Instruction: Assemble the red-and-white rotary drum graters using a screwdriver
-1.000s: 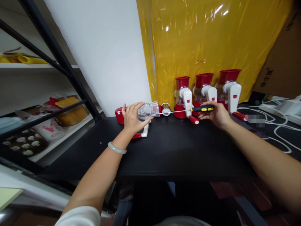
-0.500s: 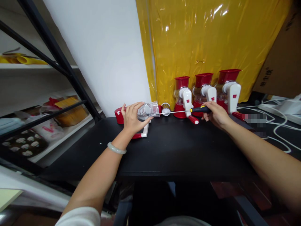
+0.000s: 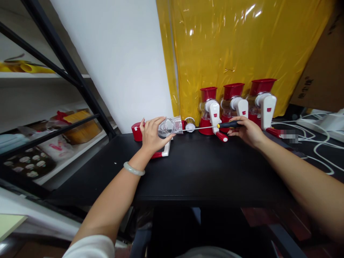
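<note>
My left hand point(image 3: 153, 133) is wrapped round a clear plastic grater body point(image 3: 177, 124) lying on its side. In my right hand point(image 3: 247, 132) is a screwdriver point(image 3: 228, 124) with a black and yellow handle, its long shaft pointing left. The tip reaches the clear body's right end; whether it touches a screw cannot be made out. A metal grater drum point(image 3: 190, 124) stands just behind the shaft. Left of my left hand is a red plastic part point(image 3: 137, 132), and below it a white crank with a red handle point(image 3: 166, 147) lies on the black table point(image 3: 188, 175).
Three red and white rotary graters point(image 3: 209, 111) stand in a row at the back right. White cables point(image 3: 319, 138) run over the table's right side. A shelf rack point(image 3: 77, 152) with bags stands at the left; yellow plastic film point(image 3: 236, 46) hangs behind.
The fingers of my right hand have shifted slightly on the screwdriver handle. My left hand and the clear body stay in place.
</note>
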Demonstrator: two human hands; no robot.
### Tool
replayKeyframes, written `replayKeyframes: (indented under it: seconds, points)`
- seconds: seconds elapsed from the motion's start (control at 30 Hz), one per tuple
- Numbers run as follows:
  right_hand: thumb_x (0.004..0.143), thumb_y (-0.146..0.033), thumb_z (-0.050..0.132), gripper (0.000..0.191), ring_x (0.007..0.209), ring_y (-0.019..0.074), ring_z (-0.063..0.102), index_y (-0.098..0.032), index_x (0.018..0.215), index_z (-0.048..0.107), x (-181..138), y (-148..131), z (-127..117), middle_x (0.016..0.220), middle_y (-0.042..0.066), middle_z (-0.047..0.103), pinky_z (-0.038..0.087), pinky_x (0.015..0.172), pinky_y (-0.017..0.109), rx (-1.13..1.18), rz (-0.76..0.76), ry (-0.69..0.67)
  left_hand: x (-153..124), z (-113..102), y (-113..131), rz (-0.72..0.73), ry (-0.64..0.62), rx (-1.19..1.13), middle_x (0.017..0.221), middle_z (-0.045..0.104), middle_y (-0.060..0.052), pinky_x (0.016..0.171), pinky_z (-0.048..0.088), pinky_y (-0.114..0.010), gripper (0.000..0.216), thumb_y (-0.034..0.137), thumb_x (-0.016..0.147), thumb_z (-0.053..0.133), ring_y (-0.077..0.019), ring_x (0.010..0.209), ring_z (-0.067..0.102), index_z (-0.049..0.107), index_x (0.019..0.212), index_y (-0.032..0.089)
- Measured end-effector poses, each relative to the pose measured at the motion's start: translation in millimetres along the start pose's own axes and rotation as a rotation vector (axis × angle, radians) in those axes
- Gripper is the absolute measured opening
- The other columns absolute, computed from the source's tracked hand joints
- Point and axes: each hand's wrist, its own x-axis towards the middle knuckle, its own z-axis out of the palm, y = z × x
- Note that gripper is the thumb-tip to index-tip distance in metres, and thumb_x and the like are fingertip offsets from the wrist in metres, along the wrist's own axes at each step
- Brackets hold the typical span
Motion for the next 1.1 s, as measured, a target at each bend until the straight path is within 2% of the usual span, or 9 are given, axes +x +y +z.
replayKeyframes:
  seconds: [0.13, 0.3, 0.4, 0.57, 0.8, 1.1]
  points:
    - [0.079, -0.032, 0.061, 0.013, 0.045, 0.0145, 0.058, -0.021, 0.086, 0.057, 3, 5, -3, 0.06, -0.001, 0.061, 0.052, 0.048, 0.03, -0.027, -0.04, -0.001, -1, 0, 0, 0.006, 0.004, -0.009, 0.122, 0.065, -0.009, 0.115, 0.02, -0.056, 0.072, 0.059, 0.07, 0.075, -0.0303, 0.115, 0.057, 0.049, 0.128, 0.026]
    - [0.084, -0.053, 0.061, 0.032, 0.027, 0.0098, 0.038, -0.021, 0.083, 0.058, 1, 11, -1, 0.037, -0.008, 0.045, 0.05, 0.047, 0.03, -0.129, -0.103, -0.007, 0, 0, -3, -0.01, 0.017, -0.019, 0.123, 0.064, -0.01, 0.116, 0.017, -0.055, 0.072, 0.056, 0.07, 0.076, -0.0304, 0.116, 0.057, 0.049, 0.129, 0.025]
    - [0.086, -0.057, 0.058, 0.036, 0.026, 0.0097, 0.036, -0.021, 0.081, 0.058, 0, 13, 1, 0.035, -0.008, 0.044, 0.051, 0.049, 0.03, -0.191, -0.129, 0.036, 0, 1, -5, -0.014, 0.011, -0.038, 0.123, 0.064, -0.01, 0.116, 0.015, -0.055, 0.072, 0.055, 0.069, 0.077, -0.0309, 0.117, 0.056, 0.05, 0.129, 0.025]
    - [0.09, -0.055, 0.055, 0.035, 0.029, 0.0088, 0.037, -0.02, 0.082, 0.057, -3, 10, 4, 0.037, -0.007, 0.046, 0.051, 0.052, 0.029, -0.208, -0.139, 0.054, 0, 2, -4, -0.038, 0.009, -0.064, 0.123, 0.064, -0.009, 0.116, 0.015, -0.054, 0.073, 0.054, 0.067, 0.078, -0.0312, 0.116, 0.057, 0.051, 0.128, 0.026]
    - [0.096, -0.042, 0.049, 0.027, 0.03, 0.0072, 0.037, -0.019, 0.084, 0.054, -4, 6, 7, 0.038, -0.007, 0.046, 0.048, 0.054, 0.027, -0.163, -0.143, 0.091, 1, 1, -1, -0.035, 0.022, -0.071, 0.122, 0.065, -0.009, 0.115, 0.017, -0.054, 0.074, 0.055, 0.065, 0.08, -0.0313, 0.116, 0.057, 0.052, 0.127, 0.026]
    - [0.097, -0.035, 0.048, 0.022, 0.03, 0.009, 0.037, -0.019, 0.084, 0.055, -2, 8, 5, 0.038, -0.007, 0.046, 0.047, 0.051, 0.028, -0.135, -0.158, 0.114, 0, 2, -2, -0.05, 0.01, -0.06, 0.122, 0.064, -0.01, 0.115, 0.018, -0.054, 0.074, 0.056, 0.067, 0.078, -0.0312, 0.116, 0.056, 0.051, 0.128, 0.025]
